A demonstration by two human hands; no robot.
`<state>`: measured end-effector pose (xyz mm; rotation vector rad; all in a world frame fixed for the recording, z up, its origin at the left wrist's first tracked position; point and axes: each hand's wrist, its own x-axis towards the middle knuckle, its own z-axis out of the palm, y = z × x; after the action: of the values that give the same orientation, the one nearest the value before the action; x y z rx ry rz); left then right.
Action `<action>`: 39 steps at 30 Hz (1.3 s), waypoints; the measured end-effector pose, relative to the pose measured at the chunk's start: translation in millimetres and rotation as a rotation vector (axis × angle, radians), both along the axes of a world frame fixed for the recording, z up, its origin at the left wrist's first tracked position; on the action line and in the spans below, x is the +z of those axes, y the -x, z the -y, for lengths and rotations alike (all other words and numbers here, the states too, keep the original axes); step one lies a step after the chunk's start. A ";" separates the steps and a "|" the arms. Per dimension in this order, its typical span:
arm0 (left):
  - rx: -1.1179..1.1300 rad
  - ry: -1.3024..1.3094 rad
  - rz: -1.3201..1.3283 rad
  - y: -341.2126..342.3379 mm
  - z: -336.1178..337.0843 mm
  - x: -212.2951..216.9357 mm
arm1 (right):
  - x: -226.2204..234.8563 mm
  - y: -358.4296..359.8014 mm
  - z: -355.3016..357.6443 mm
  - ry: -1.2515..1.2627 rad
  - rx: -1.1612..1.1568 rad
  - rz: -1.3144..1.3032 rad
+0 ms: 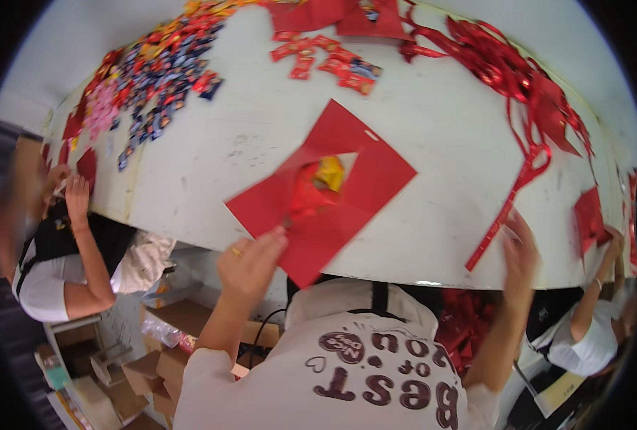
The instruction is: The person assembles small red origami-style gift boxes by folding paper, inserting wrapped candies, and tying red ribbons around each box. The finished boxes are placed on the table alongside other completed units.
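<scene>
In front of me a red card wrapper [376,172], partly folded open, lies on the white table with small red and yellow candy packets [322,183] in its middle. My left hand [250,264], with a gold ring, has its fingers closed at the wrapper's near left edge beside the packets. Off to the right, my right hand [520,251] is blurred by motion. Its fingertips reach the lower stretch of a red ribbon [492,236] that slants down from a looped piece. Whether they grip the ribbon does not show.
Several candy packets [164,82] spread over the far left. More red packets [300,54] lie beyond the wrapper, near red cards [376,21]. A tangle of red ribbons [487,61] covers the far right. Co-workers sit at left [78,276] and right [594,333]; cardboard boxes [171,365] stand below.
</scene>
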<state>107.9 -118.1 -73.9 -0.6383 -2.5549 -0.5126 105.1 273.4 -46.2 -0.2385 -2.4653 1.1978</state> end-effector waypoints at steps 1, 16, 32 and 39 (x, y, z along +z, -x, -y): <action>-0.081 0.023 -0.027 -2.5 -18.2 5.2 | -0.1 24.5 12.3 0.071 0.166 -0.002; -0.391 0.198 0.313 94.8 -114.6 64.2 | 19.5 42.6 34.2 0.155 0.704 0.023; -0.321 -0.157 0.265 74.5 -135.9 52.6 | 1.4 -27.5 -67.6 -0.584 0.661 0.288; -0.305 -0.187 0.178 74.2 -148.5 50.2 | -29.0 -75.8 -25.8 -0.597 0.490 -0.178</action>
<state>33.6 30.4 -23.8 -0.9566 -2.5413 -0.9380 180.8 299.1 -75.2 0.6357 -2.6551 0.5440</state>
